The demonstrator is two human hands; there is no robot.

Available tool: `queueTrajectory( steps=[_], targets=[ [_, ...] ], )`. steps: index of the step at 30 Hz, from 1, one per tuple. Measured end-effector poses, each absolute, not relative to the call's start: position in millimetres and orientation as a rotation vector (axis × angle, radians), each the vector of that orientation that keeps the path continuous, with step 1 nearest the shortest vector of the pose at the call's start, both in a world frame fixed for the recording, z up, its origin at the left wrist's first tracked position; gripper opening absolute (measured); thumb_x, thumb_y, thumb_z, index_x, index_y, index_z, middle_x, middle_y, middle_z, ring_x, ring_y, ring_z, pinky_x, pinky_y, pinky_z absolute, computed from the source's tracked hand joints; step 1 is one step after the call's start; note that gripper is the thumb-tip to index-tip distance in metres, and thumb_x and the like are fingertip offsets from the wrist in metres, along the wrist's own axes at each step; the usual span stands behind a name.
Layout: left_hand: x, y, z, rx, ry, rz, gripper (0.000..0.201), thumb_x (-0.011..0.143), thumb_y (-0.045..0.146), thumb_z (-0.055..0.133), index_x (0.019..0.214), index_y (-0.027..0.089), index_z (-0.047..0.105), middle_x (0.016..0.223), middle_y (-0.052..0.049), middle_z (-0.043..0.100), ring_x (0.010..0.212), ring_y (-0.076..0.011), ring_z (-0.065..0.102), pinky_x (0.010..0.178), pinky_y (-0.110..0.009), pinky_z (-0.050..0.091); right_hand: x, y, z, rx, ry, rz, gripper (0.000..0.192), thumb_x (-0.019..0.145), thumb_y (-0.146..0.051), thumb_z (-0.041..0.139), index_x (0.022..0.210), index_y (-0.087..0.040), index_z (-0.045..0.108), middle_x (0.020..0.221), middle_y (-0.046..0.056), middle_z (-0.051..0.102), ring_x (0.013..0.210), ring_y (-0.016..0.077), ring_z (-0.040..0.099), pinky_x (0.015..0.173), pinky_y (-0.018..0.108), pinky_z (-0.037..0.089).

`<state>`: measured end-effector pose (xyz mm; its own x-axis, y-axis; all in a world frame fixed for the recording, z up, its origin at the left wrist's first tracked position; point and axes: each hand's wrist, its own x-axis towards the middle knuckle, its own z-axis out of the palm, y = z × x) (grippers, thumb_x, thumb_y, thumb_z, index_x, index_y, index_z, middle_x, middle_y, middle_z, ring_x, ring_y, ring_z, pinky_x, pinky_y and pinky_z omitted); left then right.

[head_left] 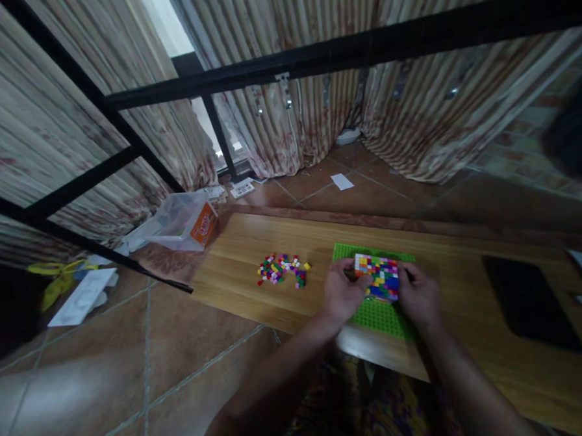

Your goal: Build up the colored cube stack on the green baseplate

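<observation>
Resting on the green baseplate (374,314), the multicoloured brick panel (379,276) lies between your hands: left hand (341,292) curled at its left edge, right hand (418,294) at its right. Loose bricks (281,269) lie left. Writing on the orange-labelled box (188,220) is unreadable.

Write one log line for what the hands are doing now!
left hand: on brick block | right hand: on brick block | green baseplate underneath | loose bricks left
</observation>
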<state>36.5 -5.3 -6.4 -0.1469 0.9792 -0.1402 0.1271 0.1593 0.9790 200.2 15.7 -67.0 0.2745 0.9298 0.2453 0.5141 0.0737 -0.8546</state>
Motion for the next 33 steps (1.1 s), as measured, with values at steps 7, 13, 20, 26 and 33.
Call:
queueTrajectory(
  steps=[7, 13, 20, 26, 33],
  targets=[
    [12, -27, -6, 1.288, 1.526, 1.228, 0.033, 0.079, 0.031, 0.065, 0.108, 0.017, 0.061, 0.101, -0.007, 0.066, 0.083, -0.0156, 0.061, 0.07, -0.027, 0.05, 204, 15, -70, -1.584, -1.414, 0.51, 0.04, 0.086, -0.047, 0.045, 0.092, -0.017, 0.071, 0.092, 0.009, 0.072, 0.082, 0.0231, 0.066, 0.076, 0.035, 0.05],
    [-67, -52, -20, 1.422, 1.734, 1.266, 0.019, 0.08, 0.02, 0.059, 0.098, 0.017, 0.062, 0.097, -0.007, 0.066, 0.08, -0.0146, 0.06, 0.074, -0.028, 0.049, 207, 15, -73, -1.637, -1.414, 0.515, 0.039, 0.085, -0.046, 0.045, 0.094, -0.017, 0.071, 0.091, 0.009, 0.072, 0.08, 0.0233, 0.066, 0.072, 0.034, 0.05],
    [-149, -75, -20, 1.392, 2.236, 1.082, 0.021, 0.082, 0.023, 0.055, 0.1, 0.018, 0.063, 0.095, -0.007, 0.066, 0.081, -0.0172, 0.062, 0.076, -0.028, 0.049, 206, 14, -72, -1.649, -1.388, 0.498, 0.034, 0.084, -0.043, 0.047, 0.091, -0.019, 0.07, 0.093, 0.009, 0.072, 0.085, 0.0252, 0.067, 0.078, 0.037, 0.05],
    [-159, -68, -23, 1.513, 2.334, 0.856, 0.022, 0.081, 0.026, 0.057, 0.1, 0.018, 0.065, 0.1, -0.009, 0.064, 0.087, -0.0205, 0.063, 0.079, -0.031, 0.05, 209, 16, -76, -1.643, -1.399, 0.505, 0.033, 0.085, -0.042, 0.047, 0.091, -0.019, 0.069, 0.092, 0.01, 0.071, 0.083, 0.0263, 0.066, 0.076, 0.04, 0.05],
    [-151, -61, -18, 1.582, 2.335, 0.75, 0.016, 0.084, 0.025, 0.052, 0.089, 0.019, 0.067, 0.098, -0.008, 0.066, 0.091, -0.0222, 0.064, 0.082, -0.032, 0.048, 207, 17, -76, -1.587, -1.406, 0.5, 0.037, 0.086, -0.045, 0.046, 0.093, -0.017, 0.069, 0.092, 0.009, 0.071, 0.084, 0.0234, 0.065, 0.079, 0.037, 0.05]
  ],
)
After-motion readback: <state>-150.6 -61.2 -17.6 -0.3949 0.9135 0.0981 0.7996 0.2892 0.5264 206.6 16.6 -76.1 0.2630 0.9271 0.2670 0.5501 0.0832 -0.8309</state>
